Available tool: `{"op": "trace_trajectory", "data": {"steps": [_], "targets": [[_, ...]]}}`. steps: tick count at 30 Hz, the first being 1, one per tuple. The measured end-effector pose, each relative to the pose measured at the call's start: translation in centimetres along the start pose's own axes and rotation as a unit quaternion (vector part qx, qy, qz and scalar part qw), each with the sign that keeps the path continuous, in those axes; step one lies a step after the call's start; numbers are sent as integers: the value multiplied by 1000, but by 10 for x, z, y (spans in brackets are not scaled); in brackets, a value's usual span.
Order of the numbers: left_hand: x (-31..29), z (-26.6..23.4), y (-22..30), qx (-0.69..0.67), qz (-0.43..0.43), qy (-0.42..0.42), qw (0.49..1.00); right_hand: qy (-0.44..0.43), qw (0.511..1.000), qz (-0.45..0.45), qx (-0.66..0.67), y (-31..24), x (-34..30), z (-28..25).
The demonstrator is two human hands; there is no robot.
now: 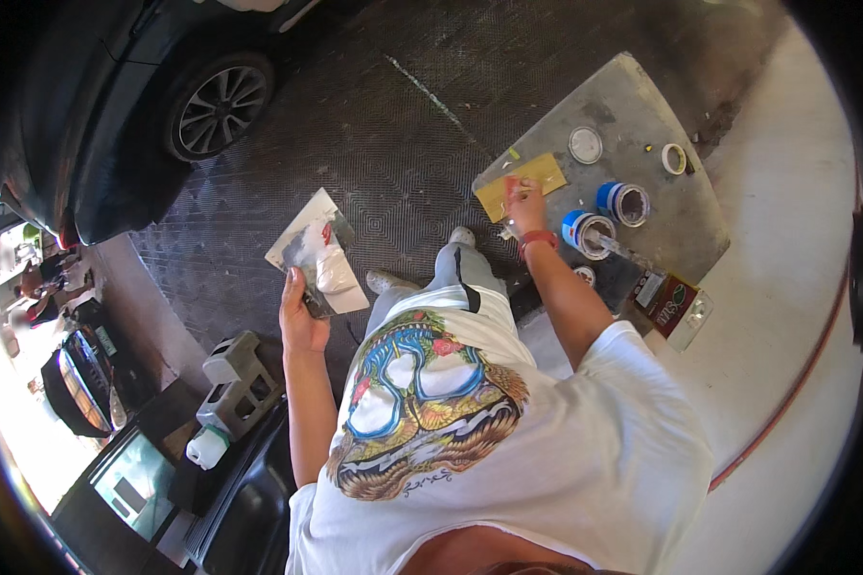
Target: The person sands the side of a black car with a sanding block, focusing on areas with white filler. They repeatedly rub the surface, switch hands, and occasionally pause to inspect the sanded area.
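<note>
My left hand grips the lower edge of a flat mixing board, its thumb on the face. A thick mound of white putty lies on the board, with a red streak of paste beside it. Over the near left corner of the grey tabletop, my right hand is closed on a small red object whose kind I cannot make out. Beneath that hand lies a yellow-brown sheet. A red band circles the right wrist.
Right of that hand stand two blue cans, the nearer with a whitish flat stick across it. Round lids, a yellow-edged ring and a rectangular tin are nearby. A dark car is at far left, hollow blocks at lower left.
</note>
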State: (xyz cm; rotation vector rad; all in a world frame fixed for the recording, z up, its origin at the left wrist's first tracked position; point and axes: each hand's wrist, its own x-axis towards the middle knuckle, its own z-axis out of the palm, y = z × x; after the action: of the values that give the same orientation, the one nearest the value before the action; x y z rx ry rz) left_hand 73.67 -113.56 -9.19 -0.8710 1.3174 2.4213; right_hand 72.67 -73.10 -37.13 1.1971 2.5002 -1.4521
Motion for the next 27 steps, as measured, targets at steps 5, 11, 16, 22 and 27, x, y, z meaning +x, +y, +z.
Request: {"op": "trace_trajectory", "data": {"steps": [5, 11, 16, 22, 27], "targets": [[-12, 1, 8, 13, 4, 20, 1000, 46, 989, 3, -141, 54, 56, -7], [-4, 26, 10, -71, 8, -44, 997, -221, 949, -90, 204, -111, -24, 6], [11, 57, 16, -161, -19, -162, 973, -522, 630, 75, 570, -252, -139, 31], [23, 56, 41, -149, 8, -128, 981, -417, 716, 36, 559, -334, -102, 1], [42, 52, 87, -28, 105, -116, 987, -198, 784, -587, -32, -429, -134, -30]]}}
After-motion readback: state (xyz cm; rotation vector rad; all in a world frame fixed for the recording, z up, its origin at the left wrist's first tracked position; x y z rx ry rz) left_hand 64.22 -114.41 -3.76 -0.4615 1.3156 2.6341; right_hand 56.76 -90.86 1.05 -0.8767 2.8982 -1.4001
